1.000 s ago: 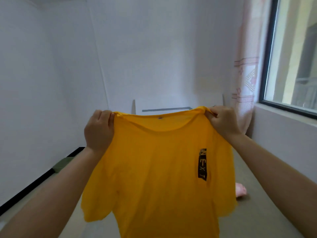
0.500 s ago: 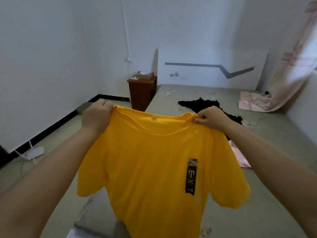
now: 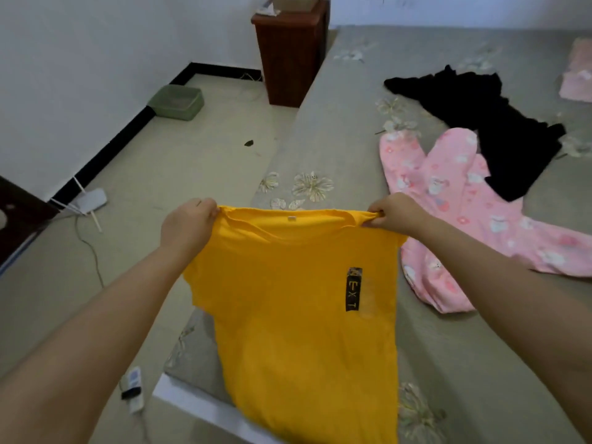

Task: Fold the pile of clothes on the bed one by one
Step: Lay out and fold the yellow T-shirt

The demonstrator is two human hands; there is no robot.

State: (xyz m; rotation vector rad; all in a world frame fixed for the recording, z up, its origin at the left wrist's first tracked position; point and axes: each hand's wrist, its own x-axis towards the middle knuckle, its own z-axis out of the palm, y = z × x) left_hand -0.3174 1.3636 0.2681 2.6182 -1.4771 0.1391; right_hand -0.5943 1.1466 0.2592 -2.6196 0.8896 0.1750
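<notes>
A yellow T-shirt (image 3: 298,315) with a black vertical label hangs spread in front of me over the near left corner of the bed (image 3: 464,347). My left hand (image 3: 189,225) grips its left shoulder and my right hand (image 3: 395,213) pinches its right shoulder, both at the same height. The shirt's lower part reaches the mattress edge. To the right on the bed lies a pink patterned garment (image 3: 455,216), with a black garment (image 3: 480,123) partly over its far end.
A brown bedside cabinet (image 3: 291,52) stands against the bed's far left side. On the floor to the left are a green basin (image 3: 177,102), a white power strip with cable (image 3: 91,201) and a small tube (image 3: 133,387). Another pink cloth (image 3: 578,75) lies far right.
My view has tilted down from the wall to the bed. Both hands have lowered the yellow T-shirt toward the mattress, still holding its shoulders.
</notes>
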